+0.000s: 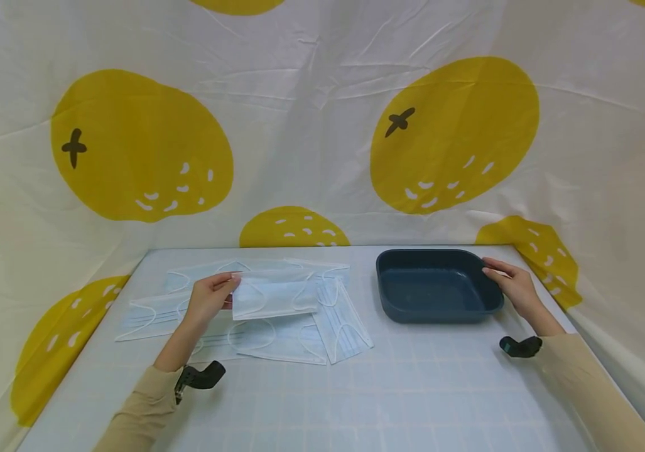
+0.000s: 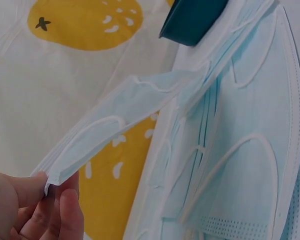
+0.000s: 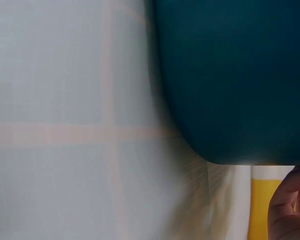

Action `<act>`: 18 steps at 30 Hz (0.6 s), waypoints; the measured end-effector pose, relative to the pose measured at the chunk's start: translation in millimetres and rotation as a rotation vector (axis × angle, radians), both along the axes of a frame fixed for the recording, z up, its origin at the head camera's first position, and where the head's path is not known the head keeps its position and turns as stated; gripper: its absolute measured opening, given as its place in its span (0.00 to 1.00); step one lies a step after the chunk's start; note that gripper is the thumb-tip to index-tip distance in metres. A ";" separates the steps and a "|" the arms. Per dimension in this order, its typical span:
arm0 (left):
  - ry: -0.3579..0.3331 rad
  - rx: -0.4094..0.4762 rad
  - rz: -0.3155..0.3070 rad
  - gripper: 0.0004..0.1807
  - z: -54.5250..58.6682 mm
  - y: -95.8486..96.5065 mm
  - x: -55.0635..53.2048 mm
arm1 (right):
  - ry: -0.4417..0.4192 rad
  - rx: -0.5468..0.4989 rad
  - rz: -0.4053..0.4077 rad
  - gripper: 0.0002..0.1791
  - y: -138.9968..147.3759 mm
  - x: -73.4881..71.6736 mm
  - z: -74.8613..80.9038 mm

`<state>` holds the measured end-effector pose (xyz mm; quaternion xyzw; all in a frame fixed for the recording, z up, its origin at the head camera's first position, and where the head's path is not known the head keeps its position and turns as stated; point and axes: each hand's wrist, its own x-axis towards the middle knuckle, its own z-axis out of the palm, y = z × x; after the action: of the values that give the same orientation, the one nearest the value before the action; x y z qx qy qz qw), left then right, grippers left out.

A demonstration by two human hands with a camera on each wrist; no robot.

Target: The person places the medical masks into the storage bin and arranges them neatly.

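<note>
In the head view my left hand (image 1: pixel 208 301) pinches one end of a pale blue face mask (image 1: pixel 276 297), lifted above several similar masks (image 1: pixel 285 339) spread over one another. The left wrist view shows thumb and fingers gripping the mask's short edge, while its far end slopes toward the spread masks. At the right, a dark blue rectangular basin (image 1: pixel 441 314) stands on the table. My right hand (image 1: pixel 517 290) holds its right end at the rim. In the right wrist view the basin's wall (image 3: pixel 240 90) hides part of that hand.
The table (image 1: pixel 356 408) has a pale checked cover and ends at a white curtain (image 1: pixel 311 125) with large yellow fruit prints. The curtain also hangs along both sides. A dark camera mount (image 1: pixel 203 376) sits on the left wrist, another (image 1: pixel 520 346) on the right.
</note>
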<state>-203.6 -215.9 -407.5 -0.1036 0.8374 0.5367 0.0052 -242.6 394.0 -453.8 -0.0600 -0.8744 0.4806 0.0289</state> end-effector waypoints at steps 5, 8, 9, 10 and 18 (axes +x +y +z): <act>0.018 0.053 -0.020 0.24 -1.1 10.6 -3.6 | 0.009 -0.022 -0.001 0.36 -0.7 0.7 1.1; 0.017 0.082 -0.037 0.24 -1.4 16.7 -5.8 | 0.020 -0.043 0.003 0.35 -0.8 0.3 1.4; 0.013 0.090 -0.041 0.25 -1.4 18.7 -6.7 | 0.023 -0.050 0.004 0.35 -0.4 0.0 1.1; 0.008 0.100 -0.045 0.25 -1.5 20.9 -7.6 | 0.024 -0.056 0.005 0.35 -0.1 -0.3 0.7; -0.033 0.219 -0.065 0.26 -2.7 39.7 -14.2 | 0.046 -0.083 0.010 0.35 0.1 -0.2 -2.8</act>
<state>-217.8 -176.2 -410.2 -0.0841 0.7765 0.6226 0.0478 -242.7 394.2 -456.6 -0.0459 -0.8531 0.5178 0.0439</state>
